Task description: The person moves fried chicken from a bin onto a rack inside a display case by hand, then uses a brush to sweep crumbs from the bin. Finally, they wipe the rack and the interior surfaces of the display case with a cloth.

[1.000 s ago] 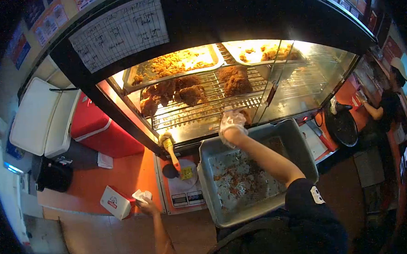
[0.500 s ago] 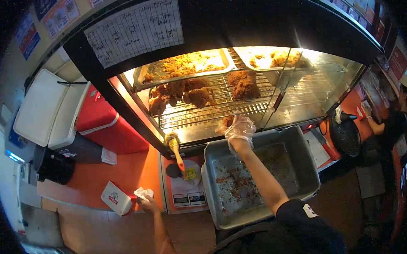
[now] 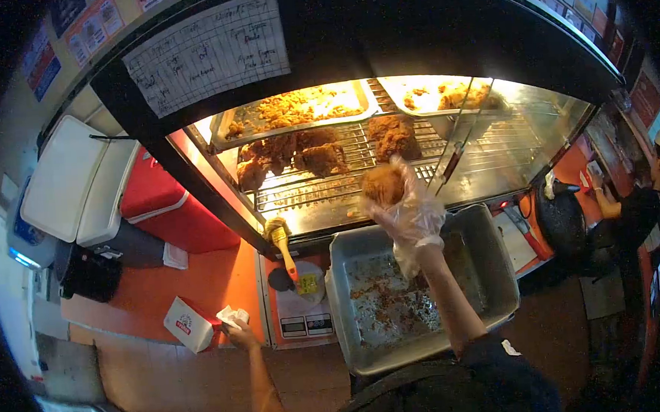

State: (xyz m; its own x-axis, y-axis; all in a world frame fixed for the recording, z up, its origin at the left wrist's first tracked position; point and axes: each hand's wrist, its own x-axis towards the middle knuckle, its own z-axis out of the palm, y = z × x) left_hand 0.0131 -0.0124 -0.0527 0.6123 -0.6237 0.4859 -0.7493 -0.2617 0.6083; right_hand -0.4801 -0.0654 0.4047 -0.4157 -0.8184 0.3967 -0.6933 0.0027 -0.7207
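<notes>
My right hand, in a clear plastic glove, is closed around a piece of fried chicken at the front of the lit display case. Behind it on the wire rack lie more browned chicken pieces. Low on the left, my bare left hand is closed on a crumpled white paper. A white and red takeaway box is right beside those fingers. Under my right forearm is a deep grey tub with brown crumbs in its bottom.
A yellow-handled brush leans at the case's front corner above a scale. To the left are a red cooler and a black bin. A red-handled knife lies right of the tub. Another person stands far right.
My right hand has lifted the chicken piece up from near the tub's back rim and turned, so the piece shows more fully. The left hand is almost unmoved. The view has shifted slightly.
</notes>
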